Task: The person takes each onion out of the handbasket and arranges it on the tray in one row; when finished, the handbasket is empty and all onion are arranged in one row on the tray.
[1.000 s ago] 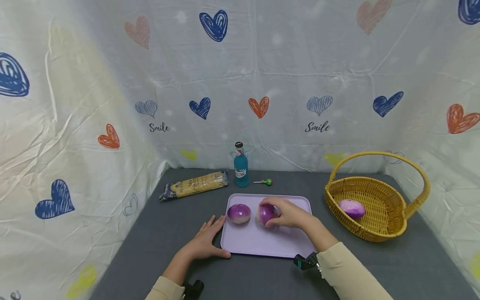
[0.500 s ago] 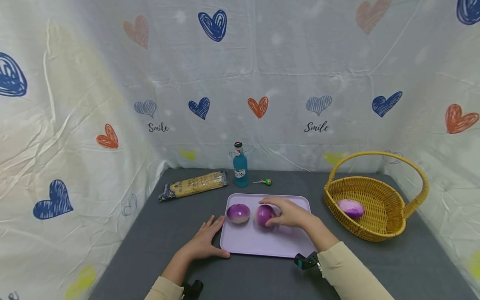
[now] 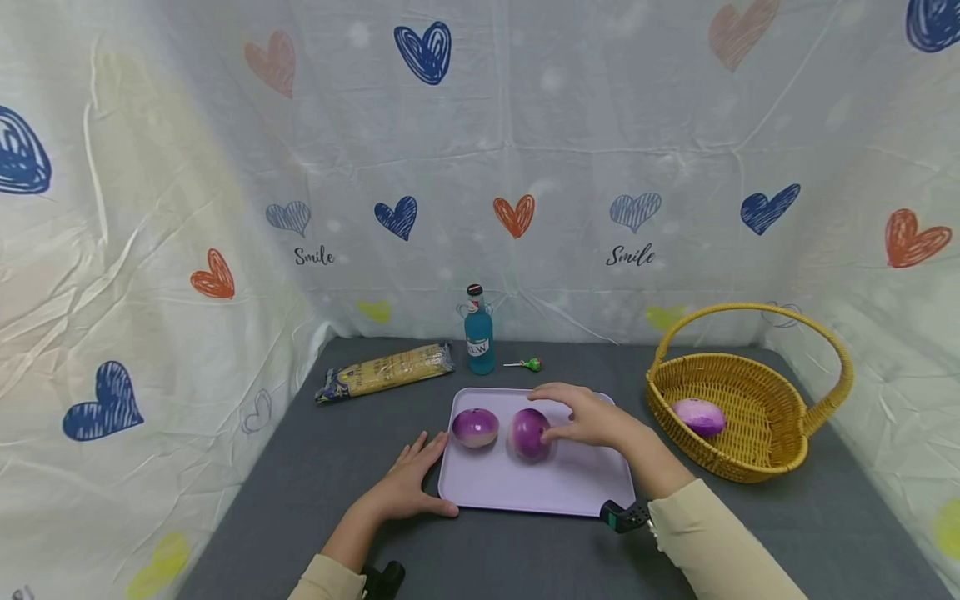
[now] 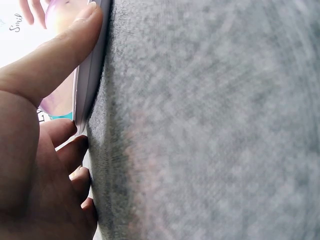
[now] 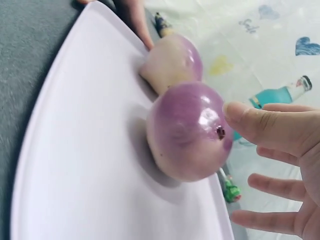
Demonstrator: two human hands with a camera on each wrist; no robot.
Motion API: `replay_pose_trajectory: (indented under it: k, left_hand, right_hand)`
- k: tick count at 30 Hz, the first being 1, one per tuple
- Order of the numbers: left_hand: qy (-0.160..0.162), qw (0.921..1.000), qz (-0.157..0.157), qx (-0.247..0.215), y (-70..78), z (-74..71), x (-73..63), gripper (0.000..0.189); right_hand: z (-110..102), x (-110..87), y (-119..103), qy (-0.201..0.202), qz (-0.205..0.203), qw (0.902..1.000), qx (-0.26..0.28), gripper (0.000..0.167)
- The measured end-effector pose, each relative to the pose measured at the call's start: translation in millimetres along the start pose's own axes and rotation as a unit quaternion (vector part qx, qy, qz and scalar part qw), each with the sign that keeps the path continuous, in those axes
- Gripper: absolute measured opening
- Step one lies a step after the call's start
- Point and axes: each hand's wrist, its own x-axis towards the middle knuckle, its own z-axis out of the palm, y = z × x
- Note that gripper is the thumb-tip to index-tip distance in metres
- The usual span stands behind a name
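Note:
Two round purple-and-white turnips lie on a pale lilac tray (image 3: 536,487). The left turnip (image 3: 475,427) sits by the tray's left side, the right turnip (image 3: 529,434) nearer its middle. My right hand (image 3: 588,417) hovers beside the right turnip with spread fingers. Its thumb tip is right at the turnip's edge in the right wrist view, while the other fingers stand off it. My left hand (image 3: 405,486) rests at the tray's left front corner, thumb along the front edge and fingertips against the left side, as the left wrist view shows too.
A yellow wicker basket (image 3: 731,467) with a tall handle stands at the right, holding an oblong purple-and-white vegetable (image 3: 699,416). Behind the tray are a noodle packet (image 3: 386,372), an upright blue bottle (image 3: 479,337) and a green lollipop (image 3: 532,364). A heart-printed curtain (image 3: 465,167) surrounds the table.
My right hand has let go of the right turnip, its fingers spreading and drawing back to the right. The turnip stays on the tray. My left hand keeps its place at the tray's corner.

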Motion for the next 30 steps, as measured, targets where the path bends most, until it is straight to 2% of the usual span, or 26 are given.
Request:
replay_pose_trajectory:
  k: [14, 19, 25, 30]
  left_hand:
    - [-0.007, 0.9999, -0.011, 0.01, -3.7, 2.9, 2.8, 0.118]
    - [-0.005, 0.9998, -0.014, 0.009, -2.0, 2.6, 2.4, 0.118]
    - [-0.002, 1.0, -0.008, 0.005, 0.6, 1.0, 1.9, 0.118]
    - [-0.003, 1.0, -0.006, 0.003, -2.2, 1.4, 1.2, 0.119]
  right_hand:
    - [-31, -21.9, 6, 0.012, 0.005, 0.9999, -0.002, 0.055]
    - [-39, -30.2, 11, 0.023, 0.005, 0.9996, -0.017, 0.057]
    - [-45, -37.9, 16, 0.045, -0.018, 0.9971, -0.059, 0.056]
    - [-51, -42.4, 17, 0.052, -0.004, 0.9964, -0.066, 0.055]
